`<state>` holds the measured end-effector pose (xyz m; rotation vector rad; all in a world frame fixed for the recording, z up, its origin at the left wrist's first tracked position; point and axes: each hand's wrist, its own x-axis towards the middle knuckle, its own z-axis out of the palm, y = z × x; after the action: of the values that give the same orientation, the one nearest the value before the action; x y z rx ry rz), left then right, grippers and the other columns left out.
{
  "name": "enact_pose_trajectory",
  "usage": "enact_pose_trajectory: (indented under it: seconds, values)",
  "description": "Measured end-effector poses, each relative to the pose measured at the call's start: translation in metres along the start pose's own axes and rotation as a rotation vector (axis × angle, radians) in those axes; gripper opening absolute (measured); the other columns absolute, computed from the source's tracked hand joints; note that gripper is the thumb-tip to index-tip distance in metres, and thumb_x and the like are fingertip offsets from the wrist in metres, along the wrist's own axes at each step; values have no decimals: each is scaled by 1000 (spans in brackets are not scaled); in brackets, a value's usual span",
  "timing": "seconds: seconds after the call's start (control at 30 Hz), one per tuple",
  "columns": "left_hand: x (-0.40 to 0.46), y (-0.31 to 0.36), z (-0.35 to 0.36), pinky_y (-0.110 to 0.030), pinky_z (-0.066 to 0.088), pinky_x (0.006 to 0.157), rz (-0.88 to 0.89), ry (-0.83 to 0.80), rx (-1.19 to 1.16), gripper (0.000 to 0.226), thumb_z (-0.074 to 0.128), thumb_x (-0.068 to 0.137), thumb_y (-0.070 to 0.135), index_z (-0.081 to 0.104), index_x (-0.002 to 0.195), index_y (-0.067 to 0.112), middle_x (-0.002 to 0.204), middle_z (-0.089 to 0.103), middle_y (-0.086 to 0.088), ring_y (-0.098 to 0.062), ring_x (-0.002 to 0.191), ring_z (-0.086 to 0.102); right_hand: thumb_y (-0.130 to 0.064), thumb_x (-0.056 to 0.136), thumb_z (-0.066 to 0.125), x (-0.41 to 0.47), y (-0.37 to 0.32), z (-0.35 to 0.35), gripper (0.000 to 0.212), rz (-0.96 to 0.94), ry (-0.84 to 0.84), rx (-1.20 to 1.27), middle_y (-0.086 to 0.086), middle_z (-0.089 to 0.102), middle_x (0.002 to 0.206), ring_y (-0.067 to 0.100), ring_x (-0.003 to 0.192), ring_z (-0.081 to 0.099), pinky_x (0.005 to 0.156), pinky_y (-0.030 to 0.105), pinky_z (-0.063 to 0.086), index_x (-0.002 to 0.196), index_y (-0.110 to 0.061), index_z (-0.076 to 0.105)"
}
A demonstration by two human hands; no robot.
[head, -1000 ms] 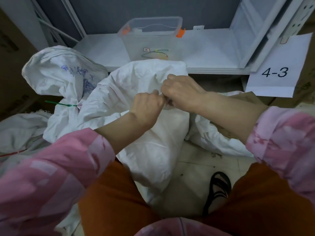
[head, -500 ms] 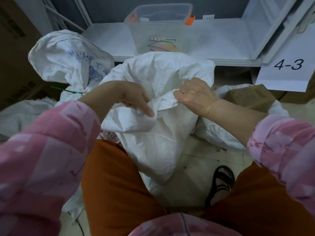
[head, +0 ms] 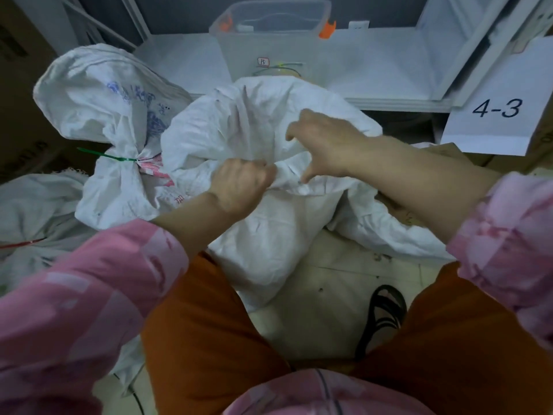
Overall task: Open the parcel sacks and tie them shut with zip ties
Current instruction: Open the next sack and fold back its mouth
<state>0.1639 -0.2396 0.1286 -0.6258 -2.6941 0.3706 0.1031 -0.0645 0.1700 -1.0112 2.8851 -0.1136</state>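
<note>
Two hands work the white parcel sack (head: 263,235), which stands on the floor just right of a sack tied with a green zip tie (head: 107,157); the left hand (head: 242,187) fists its gathered neck; the right hand (head: 326,145) hovers spread, thumb touching cloth, gripping nothing; likely risk: the bunch loosening from that single grip before a tie arrives.

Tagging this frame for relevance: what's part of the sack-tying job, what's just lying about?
In the job:
- white sack, neck bunched in left hand
- right hand, spread over the neck
- clear bin holding zip ties
- tied sack with green zip tie

Lying about:
- "4-3" sign
- cardboard box
</note>
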Motion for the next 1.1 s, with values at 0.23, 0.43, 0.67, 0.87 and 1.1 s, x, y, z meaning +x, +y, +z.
enact_pose_trajectory:
  seconds: [0.23,0.43,0.67,0.87,1.1]
  values:
    - [-16,-2,17,-23,26,42,-116,97,-296,28,74,59,-2,49,62,9,58,49,-6,-30,39,47,-23,81,61,-2,-20,47,16,-60,81,-144,8,61,86,22,74,50,58,30,31,78,-12,50]
    - [-2,-37,-25,-41,48,91,-197,-557,-398,88,88,58,35,42,133,26,133,37,2,-19,108,52,-13,89,52,-6,-6,65,15,-88,139,-328,8,66,86,27,80,60,58,31,30,84,-10,66]
    - [3,-57,-16,-30,45,87,-69,-882,-66,85,84,62,42,42,135,29,124,52,6,-16,112,51,6,45,76,-17,4,63,27,-296,341,-394,10,49,41,23,37,49,39,20,32,44,-7,52]
    - [-21,-30,19,-36,49,78,41,-573,-12,30,62,84,27,56,111,19,100,66,-2,-25,90,64,9,44,74,-19,29,70,26,-267,401,-457,8,49,43,22,37,48,41,20,30,47,-7,54]
    - [-32,-24,38,-31,41,42,-195,-27,-249,26,71,50,-9,55,68,0,57,55,-16,-33,39,52,-34,76,73,-19,22,26,32,102,-318,-71,4,57,68,21,63,53,49,26,35,63,-13,53]
